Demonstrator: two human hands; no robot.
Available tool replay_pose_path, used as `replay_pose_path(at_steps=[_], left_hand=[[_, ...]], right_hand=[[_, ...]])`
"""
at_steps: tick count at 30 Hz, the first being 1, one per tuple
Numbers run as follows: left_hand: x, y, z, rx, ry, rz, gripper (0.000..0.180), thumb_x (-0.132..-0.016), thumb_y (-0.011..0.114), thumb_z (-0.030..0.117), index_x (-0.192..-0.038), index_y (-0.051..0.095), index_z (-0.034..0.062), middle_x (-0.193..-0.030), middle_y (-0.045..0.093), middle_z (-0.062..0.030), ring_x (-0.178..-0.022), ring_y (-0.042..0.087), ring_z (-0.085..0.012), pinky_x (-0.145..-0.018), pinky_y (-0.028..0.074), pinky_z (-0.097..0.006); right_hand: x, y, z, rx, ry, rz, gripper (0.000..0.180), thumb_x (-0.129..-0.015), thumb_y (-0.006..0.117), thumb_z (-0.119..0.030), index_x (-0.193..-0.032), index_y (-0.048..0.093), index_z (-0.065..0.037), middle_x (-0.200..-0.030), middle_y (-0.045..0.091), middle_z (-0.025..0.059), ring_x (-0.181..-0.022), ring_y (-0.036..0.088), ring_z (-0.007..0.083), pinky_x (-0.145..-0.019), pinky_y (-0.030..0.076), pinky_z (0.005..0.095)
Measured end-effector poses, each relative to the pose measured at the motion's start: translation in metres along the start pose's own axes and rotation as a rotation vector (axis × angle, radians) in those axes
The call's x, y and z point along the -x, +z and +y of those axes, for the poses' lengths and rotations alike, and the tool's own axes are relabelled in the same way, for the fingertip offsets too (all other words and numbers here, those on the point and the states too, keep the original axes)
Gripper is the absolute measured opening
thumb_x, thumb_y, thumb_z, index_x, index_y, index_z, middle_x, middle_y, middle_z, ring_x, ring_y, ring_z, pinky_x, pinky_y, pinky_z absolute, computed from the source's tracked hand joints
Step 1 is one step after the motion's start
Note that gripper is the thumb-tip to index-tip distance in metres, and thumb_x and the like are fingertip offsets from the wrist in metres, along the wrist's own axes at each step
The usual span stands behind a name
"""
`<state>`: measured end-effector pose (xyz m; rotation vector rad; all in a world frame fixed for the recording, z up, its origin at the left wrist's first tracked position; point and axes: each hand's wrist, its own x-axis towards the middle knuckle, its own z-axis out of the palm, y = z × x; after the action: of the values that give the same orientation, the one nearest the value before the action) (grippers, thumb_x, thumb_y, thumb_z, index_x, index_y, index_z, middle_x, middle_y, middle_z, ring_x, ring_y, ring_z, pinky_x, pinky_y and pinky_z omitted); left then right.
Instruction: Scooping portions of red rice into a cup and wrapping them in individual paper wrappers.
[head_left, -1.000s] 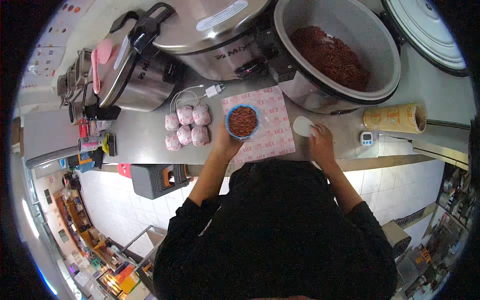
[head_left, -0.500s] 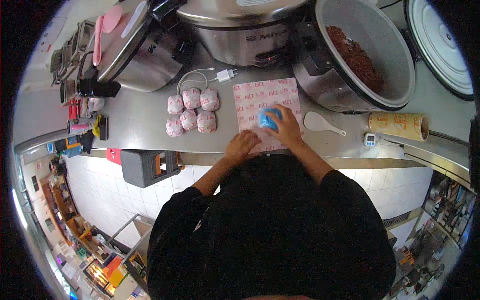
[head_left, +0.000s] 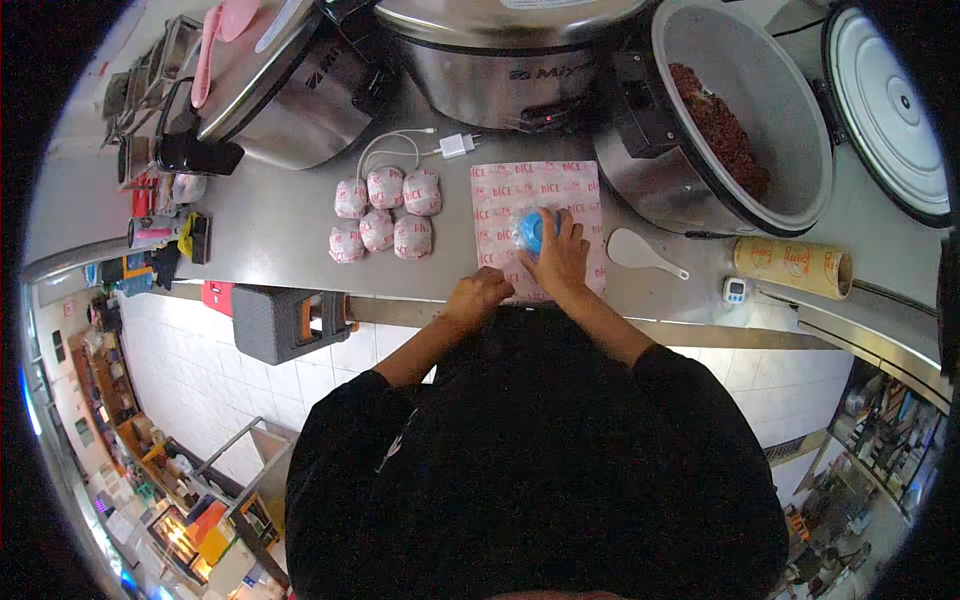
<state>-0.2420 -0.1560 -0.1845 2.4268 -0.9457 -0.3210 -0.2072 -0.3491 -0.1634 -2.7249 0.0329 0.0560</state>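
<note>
Blue bowl turned down on the wrapper

Your right hand point(head_left: 562, 258) is cupped over the blue bowl point(head_left: 532, 230), fingers curled round its far side, and the bowl sits mouth-down on the pink-printed wrapper sheet point(head_left: 540, 190) near the front edge of the counter point(head_left: 270, 215). Keep that palm pressing straight down so the contents drop as one lump, and lift the bowl without twisting, I'd judge. Your left hand point(head_left: 480, 295) rests loosely closed on the sheet's near corner at the counter's front edge; whether it pinches the paper I cannot tell, so let it pin the sheet flat. The bowl is small, round and bright blue, mostly hidden under your fingers. Six wrapped balls point(head_left: 385, 212) lie left of the sheet, a white paddle point(head_left: 640, 252) just to its right.
</note>
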Motion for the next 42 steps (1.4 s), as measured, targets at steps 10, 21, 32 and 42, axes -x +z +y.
replay_pose_path(at_steps=[10,21,32,42], left_hand=[[-0.021,-0.035,0.021,-0.006,-0.024,-0.004,0.011,-0.08,0.061,0.022,-0.08,0.06,0.0113,-0.079,0.058,-0.0038,-0.082,0.06,-0.0244,-0.066,0.051,-0.039],[-0.007,-0.044,0.014,0.055,-0.075,0.046,0.009,-0.08,0.065,0.016,-0.087,0.066,0.0103,-0.084,0.065,-0.0054,-0.082,0.064,-0.025,-0.07,0.053,-0.037],[-0.032,-0.056,0.008,0.346,-0.246,0.215,0.009,-0.08,0.068,0.012,-0.085,0.068,0.0052,-0.085,0.067,-0.0092,-0.076,0.065,-0.026,-0.067,0.052,-0.036],[-0.037,-0.048,-0.007,0.43,-0.357,0.268,0.019,-0.082,0.07,0.021,-0.09,0.069,0.0032,-0.085,0.068,-0.0123,-0.076,0.067,-0.025,-0.069,0.052,-0.035]], right_hand=[[0.002,-0.014,0.009,0.061,-0.164,-0.021,0.077,-0.067,0.077,-0.045,-0.13,0.043,-0.014,-0.116,0.047,0.0137,-0.105,0.049,0.0326,-0.077,0.041,0.0507],[0.044,-0.107,0.127,0.081,0.049,-0.063,0.078,-0.069,0.074,-0.046,-0.133,0.041,-0.016,-0.123,0.049,0.0119,-0.114,0.046,0.0338,-0.089,0.038,0.0531],[0.013,-0.065,0.103,-0.117,-0.44,-0.237,0.042,-0.08,0.065,-0.03,-0.116,0.059,-0.008,-0.12,0.055,0.0091,-0.119,0.045,0.0299,-0.099,0.033,0.0509],[-0.045,-0.048,0.097,-0.332,-0.429,-0.296,0.015,-0.078,0.066,-0.016,-0.085,0.064,-0.002,-0.088,0.063,0.0127,-0.089,0.058,0.0299,-0.081,0.046,0.0403]])
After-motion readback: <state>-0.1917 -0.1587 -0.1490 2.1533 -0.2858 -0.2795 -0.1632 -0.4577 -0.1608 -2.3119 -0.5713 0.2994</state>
